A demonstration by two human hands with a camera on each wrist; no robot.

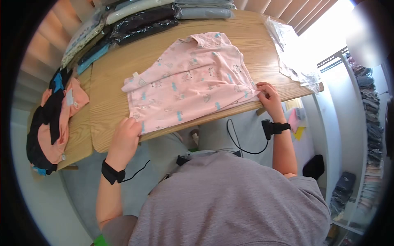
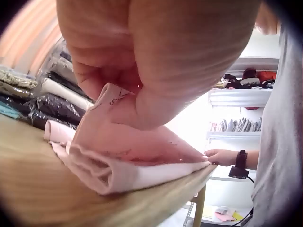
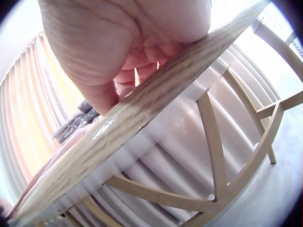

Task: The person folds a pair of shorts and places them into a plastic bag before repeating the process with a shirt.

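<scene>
A pink shirt [image 1: 184, 82] printed with small blue and dark figures lies spread on the wooden table [image 1: 108, 102], its lower side along the front edge. My left hand [image 1: 126, 137] pinches its near left corner. In the left wrist view that hand [image 2: 151, 52] has thumb and fingers on a fold of the pink cloth [image 2: 123, 175], lifted off the wood. At the near right corner my right hand [image 1: 271, 98] pinches the cloth, thumb against fingers. The right wrist view shows that hand [image 3: 128, 47] at the table edge, the cloth at its fingertips mostly hidden.
Bagged folded garments [image 1: 143, 22] are stacked along the back of the table. On the left lies a pile of peach and black clothing [image 1: 55, 119]. Clear plastic bags [image 1: 293, 53] lie at the right end. Shelves with packed clothes [image 1: 371, 123] stand to the right.
</scene>
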